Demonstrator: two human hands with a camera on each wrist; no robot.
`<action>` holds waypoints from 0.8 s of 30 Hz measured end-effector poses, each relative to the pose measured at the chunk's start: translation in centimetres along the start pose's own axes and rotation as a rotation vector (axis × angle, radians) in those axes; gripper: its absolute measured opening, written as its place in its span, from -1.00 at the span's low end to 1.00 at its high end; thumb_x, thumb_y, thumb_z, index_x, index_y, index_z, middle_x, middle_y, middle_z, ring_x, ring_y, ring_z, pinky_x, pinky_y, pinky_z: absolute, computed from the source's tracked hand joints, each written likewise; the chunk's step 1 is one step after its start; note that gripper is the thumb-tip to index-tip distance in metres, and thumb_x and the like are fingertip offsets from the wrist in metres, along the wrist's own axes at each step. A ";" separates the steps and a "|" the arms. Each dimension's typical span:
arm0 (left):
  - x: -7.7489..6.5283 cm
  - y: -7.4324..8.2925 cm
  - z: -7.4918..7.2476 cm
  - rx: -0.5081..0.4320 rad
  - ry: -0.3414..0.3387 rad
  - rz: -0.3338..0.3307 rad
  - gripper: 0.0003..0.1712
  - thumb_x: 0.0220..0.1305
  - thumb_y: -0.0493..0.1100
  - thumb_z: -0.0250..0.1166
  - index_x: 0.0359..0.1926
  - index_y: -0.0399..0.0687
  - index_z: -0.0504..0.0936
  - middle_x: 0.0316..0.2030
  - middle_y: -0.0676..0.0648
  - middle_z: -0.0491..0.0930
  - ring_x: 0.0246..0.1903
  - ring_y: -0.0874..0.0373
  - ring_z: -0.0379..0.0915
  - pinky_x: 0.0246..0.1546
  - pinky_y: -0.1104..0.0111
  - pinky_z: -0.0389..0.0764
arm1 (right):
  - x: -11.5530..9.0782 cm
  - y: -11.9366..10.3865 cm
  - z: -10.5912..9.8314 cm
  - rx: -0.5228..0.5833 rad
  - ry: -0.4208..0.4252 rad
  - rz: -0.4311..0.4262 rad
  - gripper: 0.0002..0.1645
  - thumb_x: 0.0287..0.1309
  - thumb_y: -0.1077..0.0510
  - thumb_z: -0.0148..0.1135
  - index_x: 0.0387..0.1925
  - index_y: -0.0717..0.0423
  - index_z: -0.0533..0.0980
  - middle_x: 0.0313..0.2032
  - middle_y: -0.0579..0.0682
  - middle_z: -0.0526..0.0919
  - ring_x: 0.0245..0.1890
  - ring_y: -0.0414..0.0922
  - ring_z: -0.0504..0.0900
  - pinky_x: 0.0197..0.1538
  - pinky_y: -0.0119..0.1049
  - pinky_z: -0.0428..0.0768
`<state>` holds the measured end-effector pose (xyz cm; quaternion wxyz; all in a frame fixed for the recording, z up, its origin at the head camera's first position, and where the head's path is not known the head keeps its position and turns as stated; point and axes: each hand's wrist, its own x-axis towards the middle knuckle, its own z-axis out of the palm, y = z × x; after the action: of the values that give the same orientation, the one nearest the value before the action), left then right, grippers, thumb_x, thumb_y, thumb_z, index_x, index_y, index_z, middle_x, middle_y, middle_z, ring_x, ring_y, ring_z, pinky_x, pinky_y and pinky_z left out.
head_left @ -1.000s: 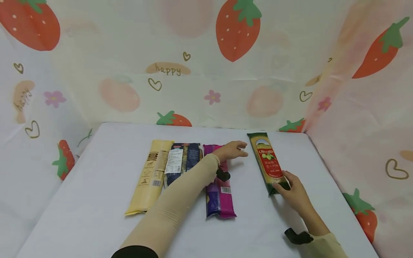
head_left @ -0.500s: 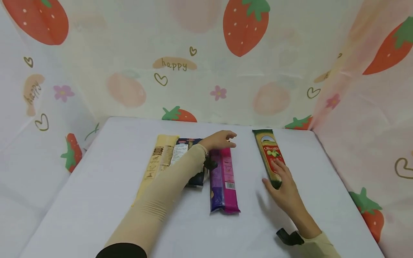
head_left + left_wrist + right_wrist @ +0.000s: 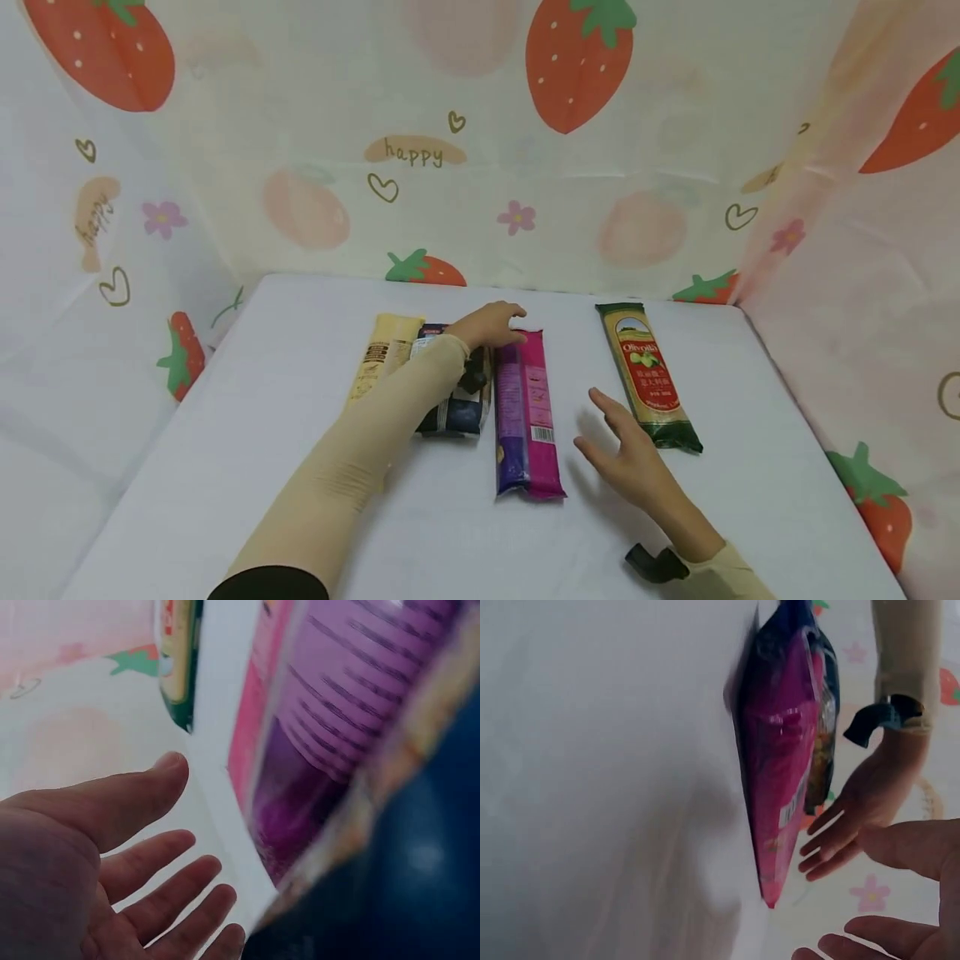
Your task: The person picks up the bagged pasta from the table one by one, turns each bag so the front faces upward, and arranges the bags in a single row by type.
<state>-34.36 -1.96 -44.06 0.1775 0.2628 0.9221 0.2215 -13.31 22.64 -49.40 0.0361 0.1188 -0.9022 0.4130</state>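
My left hand (image 3: 487,325) hovers by the far ends of a pink-and-purple packet (image 3: 528,417) and a dark blue packet (image 3: 453,417). In the left wrist view its thumb and fingers (image 3: 161,791) are spread, and nothing is between them. A green-and-gold packet of Olivoilà pasta (image 3: 645,367) lies at the right, label up. Just left of its near end is my right hand (image 3: 633,467), fingers parted and holding nothing. The right wrist view shows the pink-and-purple packet (image 3: 780,765) ahead of this hand's thumb (image 3: 907,844).
A pale yellow packet (image 3: 375,358), partly hidden by my left sleeve (image 3: 360,450), lies leftmost in the row. All the packets are on a white-covered table (image 3: 225,417). Strawberry-printed cloth walls (image 3: 562,200) enclose its back and sides. Black mounts (image 3: 656,564) sit at both wrists.
My right hand has let go of the Olivoilà pasta packet and moved left off it. My left hand has drawn back leftward, across the far end of the pink-and-purple packet. The head view has shifted slightly.
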 end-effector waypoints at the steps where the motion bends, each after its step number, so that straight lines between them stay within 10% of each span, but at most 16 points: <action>1: -0.1 -0.1 0.1 0.008 -0.003 -0.011 -0.29 0.61 -0.03 0.30 0.60 -0.20 0.35 0.58 -0.26 0.30 0.60 -0.14 0.15 0.59 0.07 0.24 | 0.0 -0.1 0.2 -0.002 -0.016 -0.003 -0.04 0.36 0.16 0.50 0.62 0.26 0.23 0.58 0.25 0.30 0.56 0.29 0.30 0.49 0.21 0.36; 14: -0.3 -2.1 0.2 -0.079 -0.053 -0.021 -0.18 0.54 0.04 0.34 0.61 -0.26 0.31 0.57 -0.26 0.33 0.58 -0.11 0.21 0.60 0.10 0.22 | -0.1 -1.7 2.5 0.003 -0.240 0.071 0.24 0.20 -0.24 0.60 0.71 -0.02 0.15 0.68 0.12 0.12 0.67 0.25 0.07 0.54 0.41 0.18; 24: 0.1 -2.3 1.2 -0.027 -0.037 -0.045 -0.20 0.53 0.07 0.36 0.59 -0.22 0.36 0.54 -0.22 0.39 0.55 -0.09 0.27 0.57 0.10 0.29 | 0.0 -1.7 3.8 -0.055 -0.311 -0.022 0.42 0.02 -0.28 0.70 0.69 0.15 0.13 0.67 0.24 0.09 0.63 0.29 0.14 0.54 0.28 0.29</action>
<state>-34.81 -3.25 -46.24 0.2032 0.2439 0.9212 0.2248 -12.80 18.68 -50.67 -0.0964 0.1901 -0.9065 0.3646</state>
